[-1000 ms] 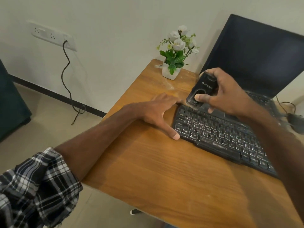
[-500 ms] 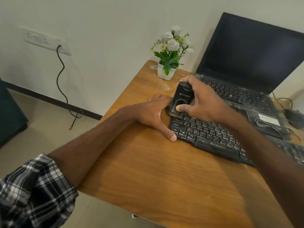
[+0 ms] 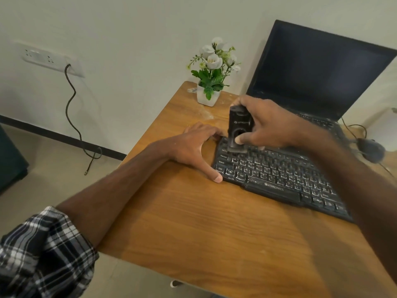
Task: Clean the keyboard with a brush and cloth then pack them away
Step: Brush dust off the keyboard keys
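Brushing step: right hand [image 3: 268, 125] grips the brush [image 3: 238, 130] upright on the keyboard [image 3: 279, 175]; left hand [image 3: 193, 145], fingers spread, steadies its edge. Next likely calls for sweeping along further rows.

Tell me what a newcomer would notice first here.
The right hand grips a black brush upright on the far left corner of the keyboard. The left hand rests flat on the table beside it. Behind stand a dark open laptop and a pot of white flowers.

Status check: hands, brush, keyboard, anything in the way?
Right hand grips brush, bristles on keyboard, far-left keys. Left hand flat, bracing keyboard's left end. Nothing blocking; cloth unseen.
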Demonstrator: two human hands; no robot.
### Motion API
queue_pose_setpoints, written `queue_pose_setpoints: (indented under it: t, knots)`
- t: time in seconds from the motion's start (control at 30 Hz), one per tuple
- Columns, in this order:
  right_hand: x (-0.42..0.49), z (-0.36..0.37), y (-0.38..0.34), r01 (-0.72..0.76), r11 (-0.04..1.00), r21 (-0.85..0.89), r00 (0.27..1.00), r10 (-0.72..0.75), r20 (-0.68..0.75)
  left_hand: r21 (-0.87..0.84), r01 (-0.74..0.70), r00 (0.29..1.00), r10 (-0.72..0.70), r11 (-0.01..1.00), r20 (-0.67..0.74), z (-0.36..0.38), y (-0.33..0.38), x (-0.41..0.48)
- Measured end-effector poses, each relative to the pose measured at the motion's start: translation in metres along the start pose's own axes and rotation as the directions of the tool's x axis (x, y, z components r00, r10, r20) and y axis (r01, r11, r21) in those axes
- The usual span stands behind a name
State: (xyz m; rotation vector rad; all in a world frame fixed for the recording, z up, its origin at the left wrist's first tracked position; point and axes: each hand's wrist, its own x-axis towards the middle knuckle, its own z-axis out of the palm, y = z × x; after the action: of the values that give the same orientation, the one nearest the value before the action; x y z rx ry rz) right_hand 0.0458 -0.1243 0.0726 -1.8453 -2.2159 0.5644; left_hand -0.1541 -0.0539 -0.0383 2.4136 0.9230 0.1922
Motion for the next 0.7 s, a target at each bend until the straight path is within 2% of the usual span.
queue_pose_setpoints:
  t: [0.07, 0.2, 0.43, 0.53, 0.63, 0.7]
  knots:
    - [0.002, 0.014, -0.003, 0.028, 0.995, 0.100, 0.999, -0.025, -0.031, 0.012, 0.013, 1.000, -0.013, 1.000, 0.000, 0.000, 0.000, 0.001]
    - [0.003, 0.033, 0.004, 0.071, 0.990, 0.120, 0.992, -0.058, -0.109, 0.021, 0.019, 1.000, -0.019, 1.000, 0.001, -0.001, 0.003, 0.000]
    - [-0.025, 0.016, 0.028, -0.042, 0.993, 0.109, 0.998, 0.046, -0.035, -0.034, -0.028, 1.000, 0.028, 0.999, -0.012, 0.000, 0.000, -0.001]
    - [-0.032, 0.005, 0.035, -0.078, 0.997, 0.000, 0.997, 0.078, 0.023, -0.024, -0.036, 0.999, 0.035, 0.999, -0.023, 0.001, -0.001, -0.001]
    - [-0.029, -0.007, 0.029, -0.065, 0.961, -0.269, 0.995, 0.084, 0.061, -0.025, -0.031, 0.999, 0.030, 0.999, -0.027, 0.002, -0.002, 0.000]
    - [-0.025, -0.010, 0.023, -0.047, 0.979, -0.197, 0.999, 0.050, 0.010, -0.018, -0.026, 0.999, 0.025, 1.000, -0.024, 0.002, -0.002, 0.001]
